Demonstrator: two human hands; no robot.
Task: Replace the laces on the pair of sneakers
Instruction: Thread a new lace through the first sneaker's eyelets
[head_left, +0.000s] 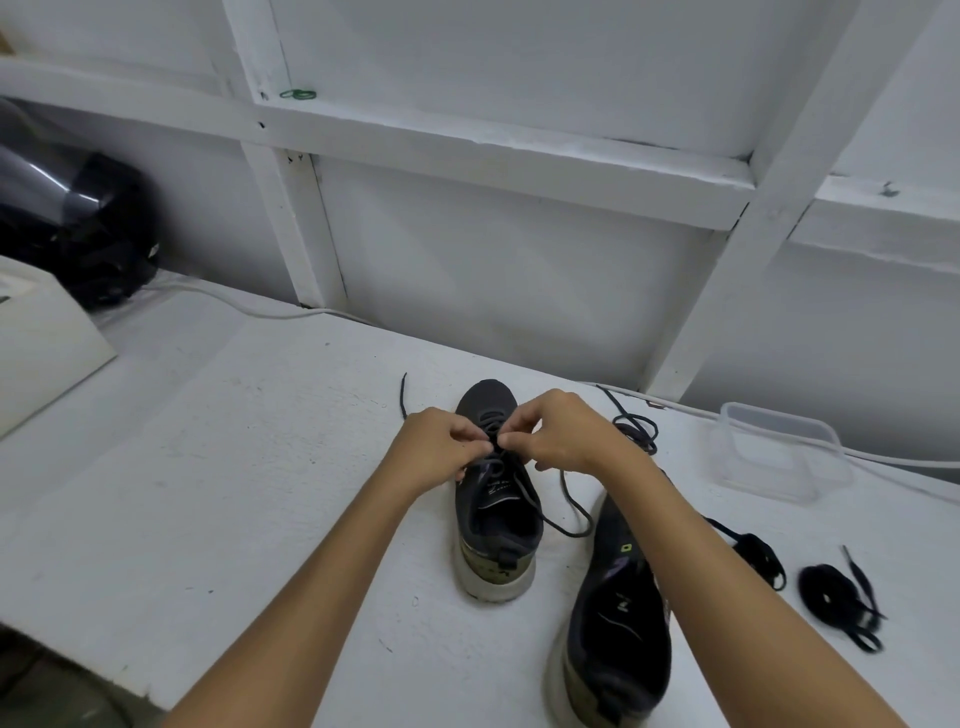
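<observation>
L hand (441, 447) and R hand (558, 434): both curled, fingertips pinching the lace (574, 512) over the mid eyelets of shoe 1 (493, 519). Thumbs nearly meet at the centre of the tongue. Which strand each hand holds: can't tell, fingers cover it.

Shoe 1 stands upright on the bench (234, 467), toe pointing away from you, heel toward you. Lower rows look laced; a loose loop trails off the R side toward shoe 2 (618, 623), and a free end sticks out past the L hand at far L.

Step in hand, by my read: working the lace through/across a mid eyelet pair. To do it well:
- keep the pinch close to the tip so it doesn't buckle at the hole
- pull each crossing snug before moving up, no twist
- even up both ends before the top rows; the R-side slack looks longer
- steady the shoe w/ the heel of one hand so it doesn't tip

Counts:
- shoes: 2. Shoe 2 lies just R of shoe 1, nearer you, partly under your R forearm; no lace visible in it.
- loose lace bundles on bench: 3, one beyond your R hand (636, 431), two at R (756, 553) (836, 597).
- clear tub (779, 452): 1, far R.
- white cable (249, 306) along the wall.
- dark helmet (88, 223): 1, far L.
</observation>
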